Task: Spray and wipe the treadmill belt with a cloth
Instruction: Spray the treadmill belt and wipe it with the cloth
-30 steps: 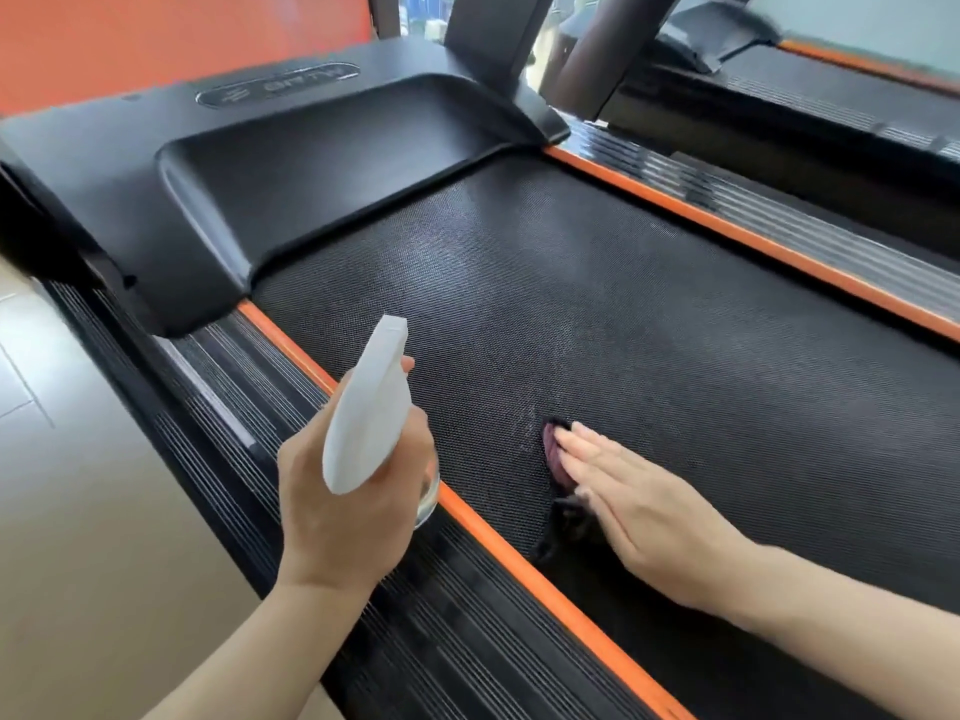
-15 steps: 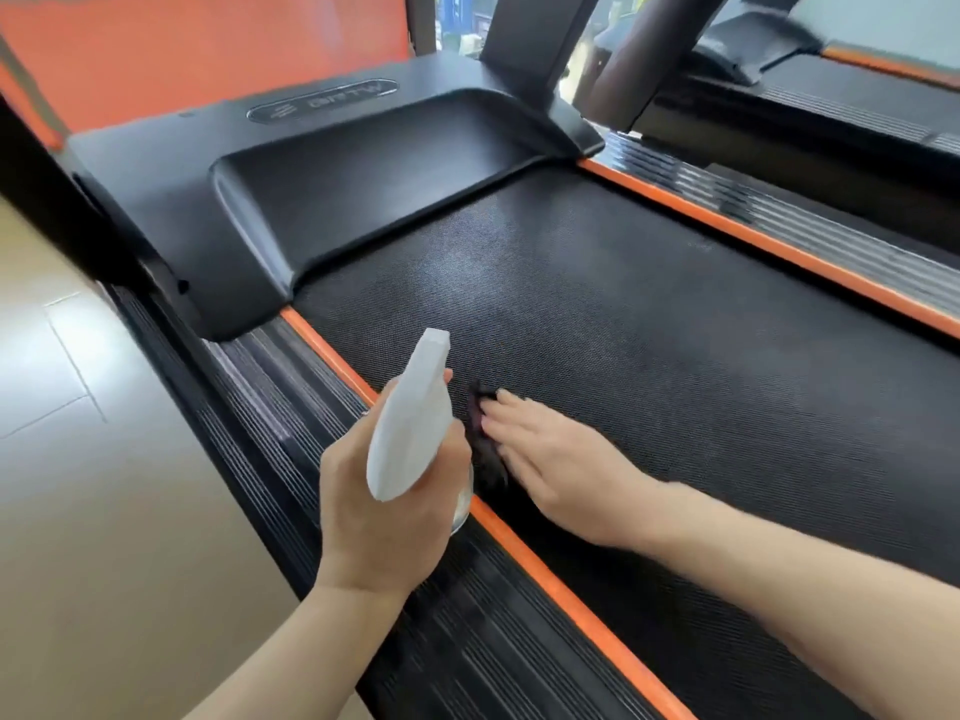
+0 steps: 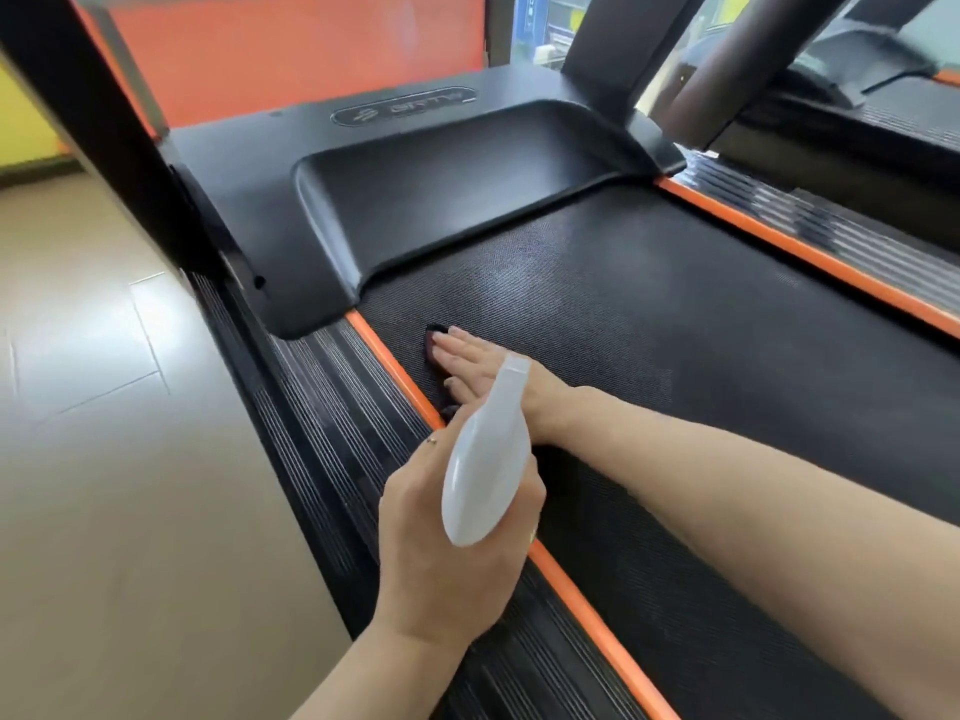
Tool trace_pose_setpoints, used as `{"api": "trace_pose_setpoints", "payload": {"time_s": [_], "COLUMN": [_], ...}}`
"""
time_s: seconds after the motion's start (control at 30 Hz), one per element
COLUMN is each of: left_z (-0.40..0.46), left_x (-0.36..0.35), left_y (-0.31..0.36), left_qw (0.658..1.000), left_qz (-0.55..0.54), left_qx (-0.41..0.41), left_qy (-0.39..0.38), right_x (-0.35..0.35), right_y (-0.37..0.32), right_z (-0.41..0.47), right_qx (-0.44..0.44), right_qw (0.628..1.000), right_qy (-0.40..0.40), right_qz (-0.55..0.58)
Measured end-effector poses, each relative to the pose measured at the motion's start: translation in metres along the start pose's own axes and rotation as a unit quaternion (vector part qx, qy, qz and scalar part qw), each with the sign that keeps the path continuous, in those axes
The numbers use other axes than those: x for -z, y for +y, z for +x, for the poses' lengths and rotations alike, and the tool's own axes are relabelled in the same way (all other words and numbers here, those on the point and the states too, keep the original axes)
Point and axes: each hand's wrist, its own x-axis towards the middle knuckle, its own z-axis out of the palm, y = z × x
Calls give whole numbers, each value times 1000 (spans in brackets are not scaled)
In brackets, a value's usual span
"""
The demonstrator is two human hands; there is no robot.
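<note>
We are pressing our right hand [image 3: 475,363] flat, fingers straight and together, on a dark cloth [image 3: 435,337] that is lying on the treadmill belt [image 3: 675,330], near the belt's left edge and just short of the black motor cover [image 3: 415,200]. Only a little of the cloth is showing, peeking out past the fingertips and under the palm beside the orange strip [image 3: 387,358] that is bordering the belt; its grip is released, simply pushing down on the fabric. Our left hand [image 3: 447,558] is wrapping its fingers around a white spray bottle [image 3: 485,459], so this grip is grasping the bottle, holding it above the left side rail [image 3: 332,407] with the nozzle pointing forward over the right wrist. The bottle's lower body is mostly hidden behind the hand. The belt is looking faintly lighter in a patch ahead of the cloth. A second orange strip [image 3: 810,259] is running along the belt's far edge, and pale floor tiles [image 3: 104,407] are lying to the left of the treadmill
</note>
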Motion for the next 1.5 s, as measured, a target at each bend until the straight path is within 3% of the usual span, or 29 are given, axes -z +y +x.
{"api": "trace_pose_setpoints", "payload": {"time_s": [0.07, 0.1, 0.17, 0.23, 0.27, 0.33, 0.43, 0.57, 0.7, 0.8, 0.97, 1.13, 1.5], "left_z": [10, 1, 19, 45, 50, 67, 79, 76, 78, 79, 101, 153, 166], "left_x": [-2, 16, 34, 67, 73, 82, 76, 70, 68, 71, 73, 65, 59], "left_y": [-21, -62, -213, -276, -246, -90, -38, -53, -54, -55, -44, -47, -49], "left_qw": [1000, 998, 994, 986, 978, 974, 974, 976, 979, 981, 973, 949, 932], "left_qz": [-11, -12, 17, 44, 67, 100, 101, 112, 91, 98, 156, 193, 207], "left_qx": [23, 63, 98, 148, 171, 155, 141, 137, 130, 129, 156, 243, 298], "left_qy": [-1, -25, 46, 69, 94, 133, 145, 125, 127, 111, 63, -56, -13], "right_x": [-4, -3, 3, 11, 13, 21, 21, 9, 1, -6, -2, 7, 5], "right_y": [2, -2, -15, -19, -18, -21, -21, -11, -4, -2, -20, -32, -36], "right_z": [18, 20, 2, -33, -54, -90, -103, -39, 56, 77, 19, -73, -68], "right_qx": [-23, -25, 1, -23, -22, -1, 38, 43, -9, -23, -53, -70, -92], "right_qw": [999, 999, 998, 991, 988, 984, 988, 993, 993, 993, 988, 983, 983], "right_qy": [-26, -32, -21, -40, -62, -85, -85, -89, -69, -51, -13, -23, -7], "right_qz": [10, 16, 66, 124, 139, 158, 122, 67, 91, 100, 145, 167, 158]}}
